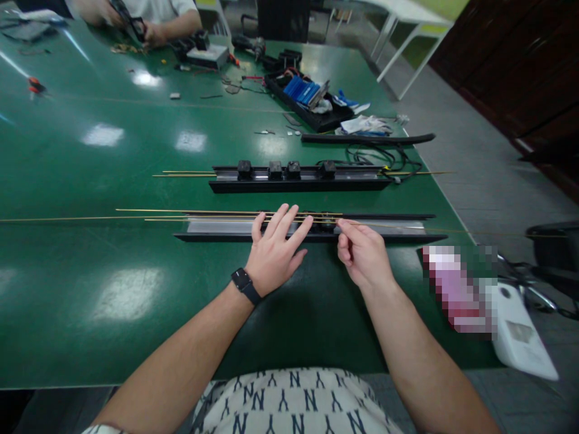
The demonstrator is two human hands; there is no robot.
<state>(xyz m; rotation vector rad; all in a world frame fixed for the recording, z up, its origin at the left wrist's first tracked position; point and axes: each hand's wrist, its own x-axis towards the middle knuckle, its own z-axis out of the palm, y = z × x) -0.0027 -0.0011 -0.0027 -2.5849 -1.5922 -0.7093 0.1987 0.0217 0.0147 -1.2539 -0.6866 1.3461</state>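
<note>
A long black channel with a pale inner strip [217, 226] lies crosswise in front of me. My left hand [277, 256], with a watch [244, 283] on its wrist, rests over the channel with fingers spread. Thin brass rods [154, 211] run along the channel under or beside those fingers. Thumb and forefinger of my right hand [367, 252] pinch a thin brass rod [398, 226] above the channel. This rod appears to stretch far to both sides. Dark blocks [326, 222] sit in the channel between my hands, partly hidden.
Behind lies a second black channel [298, 185] with several black blocks and brass rods. Black cable [400, 154], a curved black strip [366, 139] and a black tray [321, 120] are farther back. A white device [520, 331] lies at right. Another person's hands [154, 33] work across the table.
</note>
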